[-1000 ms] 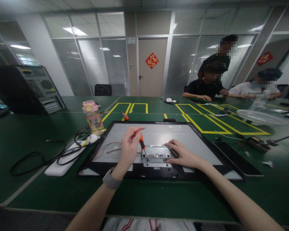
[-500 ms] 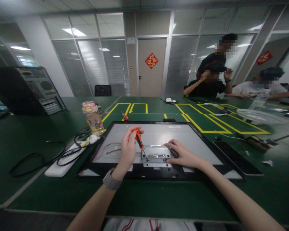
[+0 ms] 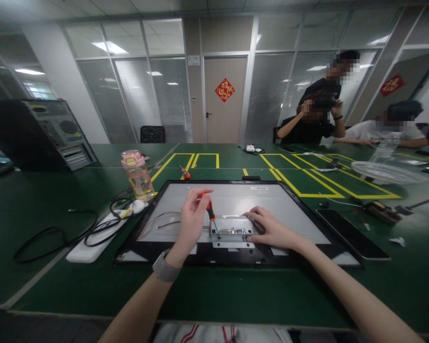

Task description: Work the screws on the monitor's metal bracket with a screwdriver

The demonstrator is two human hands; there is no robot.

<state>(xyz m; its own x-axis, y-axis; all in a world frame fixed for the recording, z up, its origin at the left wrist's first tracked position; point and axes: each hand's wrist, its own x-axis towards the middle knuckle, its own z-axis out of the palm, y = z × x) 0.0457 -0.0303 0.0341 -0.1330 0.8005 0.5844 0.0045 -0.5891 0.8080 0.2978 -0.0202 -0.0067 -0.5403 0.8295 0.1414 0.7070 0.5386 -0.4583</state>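
My left hand is closed round the orange and black handle of a screwdriver. Its shaft slants down to the left front part of a metal bracket that carries a row of connector ports. On the bracket's right end rests my right hand, thumb at the front and fingers over the back, gripping it. The bracket sits on the grey back of a flat display panel with a black frame, lying on the table. Thin wires run left from the bracket. The screwdriver's very tip is too small to make out.
Left of the panel are a white power strip with black cables and a pink-lidded bottle. A black computer case stands far left. To the right lie a phone-like black slab and tools. People sit and stand across the green table.
The fingers of my left hand have shifted round the screwdriver handle, which now stands slightly more upright. My right hand stays on the bracket. Across the table, people have moved slightly.
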